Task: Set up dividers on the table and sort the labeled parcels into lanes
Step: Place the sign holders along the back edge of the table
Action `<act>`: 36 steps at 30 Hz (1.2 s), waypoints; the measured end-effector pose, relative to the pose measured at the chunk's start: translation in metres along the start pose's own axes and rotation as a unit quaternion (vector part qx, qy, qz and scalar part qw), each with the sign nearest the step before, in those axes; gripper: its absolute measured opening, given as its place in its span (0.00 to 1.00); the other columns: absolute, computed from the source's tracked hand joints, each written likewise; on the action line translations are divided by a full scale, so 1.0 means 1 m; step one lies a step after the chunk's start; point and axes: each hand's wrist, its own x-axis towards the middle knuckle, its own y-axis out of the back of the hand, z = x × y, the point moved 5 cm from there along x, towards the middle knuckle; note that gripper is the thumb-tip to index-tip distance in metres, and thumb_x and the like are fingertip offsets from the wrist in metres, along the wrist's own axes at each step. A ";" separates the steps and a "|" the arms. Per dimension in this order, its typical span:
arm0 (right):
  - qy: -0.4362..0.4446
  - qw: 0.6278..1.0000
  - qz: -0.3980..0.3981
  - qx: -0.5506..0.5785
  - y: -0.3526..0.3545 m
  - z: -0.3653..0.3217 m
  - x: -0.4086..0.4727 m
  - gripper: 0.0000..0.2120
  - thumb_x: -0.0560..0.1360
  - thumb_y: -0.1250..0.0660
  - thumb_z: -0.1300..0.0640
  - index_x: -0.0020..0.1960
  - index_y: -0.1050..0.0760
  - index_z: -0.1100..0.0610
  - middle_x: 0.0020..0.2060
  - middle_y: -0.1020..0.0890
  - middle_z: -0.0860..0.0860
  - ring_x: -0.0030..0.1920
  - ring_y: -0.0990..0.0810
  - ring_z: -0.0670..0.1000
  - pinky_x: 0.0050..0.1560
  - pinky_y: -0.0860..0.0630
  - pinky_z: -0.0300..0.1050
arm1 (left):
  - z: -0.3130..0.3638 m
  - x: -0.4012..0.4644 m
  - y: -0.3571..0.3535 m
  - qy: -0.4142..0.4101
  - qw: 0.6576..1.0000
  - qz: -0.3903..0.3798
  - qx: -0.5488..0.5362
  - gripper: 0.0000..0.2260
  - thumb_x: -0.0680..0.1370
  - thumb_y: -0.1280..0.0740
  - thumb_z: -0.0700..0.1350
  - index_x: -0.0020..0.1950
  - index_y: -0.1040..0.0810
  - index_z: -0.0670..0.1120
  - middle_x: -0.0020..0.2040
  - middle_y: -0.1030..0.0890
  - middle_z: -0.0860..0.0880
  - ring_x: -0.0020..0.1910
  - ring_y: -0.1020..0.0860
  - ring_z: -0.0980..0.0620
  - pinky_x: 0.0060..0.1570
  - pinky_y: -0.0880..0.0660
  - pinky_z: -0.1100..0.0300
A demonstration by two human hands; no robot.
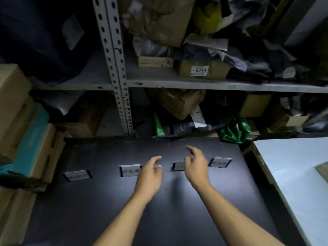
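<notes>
Four label stands sit in a row across the dark table (pixel 159 210): far-left stand (pixel 77 175), second stand (pixel 130 170), third stand (pixel 177 165), far-right stand (pixel 220 162). No parcel lies in any lane (sorting appears not yet begun); parcels fill the shelf (pixel 213 84) behind. Left hand (pixel 150 174) and right hand (pixel 196 167) hover above the row on either side of the third stand, fingers loosely curled, holding nothing.

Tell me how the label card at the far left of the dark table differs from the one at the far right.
The far-left card sits nearer the camera, well away from both hands; the far-right card lies farther back, close beside the right hand. The left one tilts down toward the left, the right one leans the other way. Both are small white dark-framed cards on the table; their writing is too blurred to read.
</notes>
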 end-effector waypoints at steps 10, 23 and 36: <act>-0.108 0.984 -0.143 0.008 -0.017 0.100 0.045 0.28 0.80 0.40 0.58 0.78 0.41 0.60 0.73 0.30 0.56 0.72 0.31 0.54 0.68 0.37 0.41 | -0.013 0.037 -0.089 0.073 0.997 0.001 0.018 0.22 0.82 0.40 0.46 0.77 0.37 0.51 0.74 0.31 0.48 0.73 0.33 0.52 0.71 0.37 0.59; -0.054 0.984 -0.169 0.004 -0.029 0.104 0.056 0.23 0.81 0.39 0.56 0.74 0.34 0.62 0.70 0.26 0.57 0.70 0.28 0.54 0.68 0.35 0.40 | -0.023 0.044 -0.104 0.116 0.991 -0.003 0.073 0.21 0.83 0.42 0.45 0.76 0.35 0.48 0.73 0.29 0.47 0.70 0.30 0.49 0.67 0.36 0.62; -0.023 0.998 -0.021 0.055 0.029 0.095 0.063 0.20 0.80 0.41 0.59 0.71 0.29 0.58 0.66 0.23 0.53 0.62 0.23 0.56 0.67 0.30 0.49 | 0.026 0.028 -0.107 -0.045 0.989 0.120 0.074 0.20 0.81 0.41 0.38 0.74 0.32 0.49 0.71 0.28 0.51 0.69 0.31 0.54 0.62 0.43 0.77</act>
